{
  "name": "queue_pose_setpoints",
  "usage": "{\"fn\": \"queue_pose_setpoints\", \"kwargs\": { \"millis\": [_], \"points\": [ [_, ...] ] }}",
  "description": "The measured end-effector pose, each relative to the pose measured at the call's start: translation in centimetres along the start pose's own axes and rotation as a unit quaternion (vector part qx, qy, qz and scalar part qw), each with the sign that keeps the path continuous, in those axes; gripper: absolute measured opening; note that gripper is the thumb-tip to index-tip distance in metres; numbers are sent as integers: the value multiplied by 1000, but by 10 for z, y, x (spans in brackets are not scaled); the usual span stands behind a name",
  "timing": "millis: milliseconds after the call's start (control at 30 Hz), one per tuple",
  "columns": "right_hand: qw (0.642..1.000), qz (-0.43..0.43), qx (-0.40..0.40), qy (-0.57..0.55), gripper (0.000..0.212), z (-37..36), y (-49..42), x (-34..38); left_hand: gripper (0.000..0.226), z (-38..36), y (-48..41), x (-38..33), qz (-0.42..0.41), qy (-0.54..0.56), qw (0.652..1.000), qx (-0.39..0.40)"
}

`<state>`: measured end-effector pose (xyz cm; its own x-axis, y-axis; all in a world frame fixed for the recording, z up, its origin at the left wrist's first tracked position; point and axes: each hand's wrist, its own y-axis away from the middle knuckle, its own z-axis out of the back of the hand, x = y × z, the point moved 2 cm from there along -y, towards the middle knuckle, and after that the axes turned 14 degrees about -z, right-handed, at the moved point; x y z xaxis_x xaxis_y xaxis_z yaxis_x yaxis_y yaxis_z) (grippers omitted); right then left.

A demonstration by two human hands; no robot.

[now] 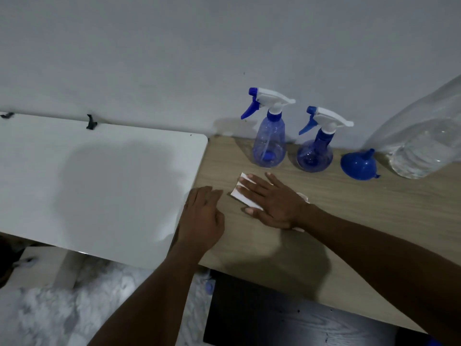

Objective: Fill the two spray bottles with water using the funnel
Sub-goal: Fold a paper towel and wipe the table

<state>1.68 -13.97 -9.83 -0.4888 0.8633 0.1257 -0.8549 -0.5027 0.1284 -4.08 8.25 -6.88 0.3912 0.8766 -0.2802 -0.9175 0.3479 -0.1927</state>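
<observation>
I am pressing my flat right hand [272, 203] on a folded white paper tissue [245, 199] mid-frame, my left hand [202, 216] lying open and empty; next, probably, uncapping the taller translucent blue plastic spray bottle [269, 143] above.

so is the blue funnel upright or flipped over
Flipped over: the blue plastic funnel rests wide mouth down on the light wooden table, its narrow spout pointing up.

The left hand [202, 216] and right hand [272, 201] are bare, with unsleeved forearms [374, 250].
</observation>
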Motion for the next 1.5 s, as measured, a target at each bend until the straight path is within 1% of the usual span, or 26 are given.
{"fn": "queue_pose_setpoints", "kwargs": {
  "millis": [67,100,167,233,300,400,467,600,700,767,933,1100,1200,1333,1500],
  "points": [
    [998,-57,-14,-34,67,1,7,-7,51,0,-4,-11,-14,4,1000,-16],
    [996,-70,-32,-48,66,3,10,-7,49,0,-6,-18,-17,12,1000,-24],
    [995,-64,-62,-42,64,5,13,-4,44,-1,-11,-30,-20,36,998,-40],
    [997,-50,-53,-22,62,-1,10,-2,39,-4,-16,-36,-15,57,997,-53],
    [997,-66,-47,-17,60,-7,9,-7,33,-7,-20,-41,5,84,995,-62],
    [992,-109,-58,-20,60,-9,20,-16,28,-8,-25,-51,49,121,989,-76],
    [987,-146,-65,-24,61,-9,37,-26,27,-9,-26,-62,59,135,986,-83],
    [971,-226,-62,-48,66,-9,77,-55,27,-11,-32,-84,37,136,986,-93],
    [956,-280,-76,-41,70,-8,112,-81,26,-12,-40,-108,24,143,983,-110],
    [948,-310,-60,-47,73,-9,135,-97,25,-16,-44,-125,17,151,982,-115],
    [925,-369,-67,-60,81,-8,194,-142,24,-31,-48,-172,-3,172,979,-107],
    [896,-433,-75,-68,77,-10,260,-194,23,-47,-48,-231,3,211,974,-83],
    [887,-451,-67,-65,75,-13,293,-210,26,-53,-44,-270,13,234,970,-63],
    [876,-467,-82,-84,73,-9,297,-215,29,-61,-37,-311,32,298,953,-30],
    [891,-436,-90,-86,74,-8,279,-209,29,-64,-23,-324,53,298,953,-16]
  ]
}}
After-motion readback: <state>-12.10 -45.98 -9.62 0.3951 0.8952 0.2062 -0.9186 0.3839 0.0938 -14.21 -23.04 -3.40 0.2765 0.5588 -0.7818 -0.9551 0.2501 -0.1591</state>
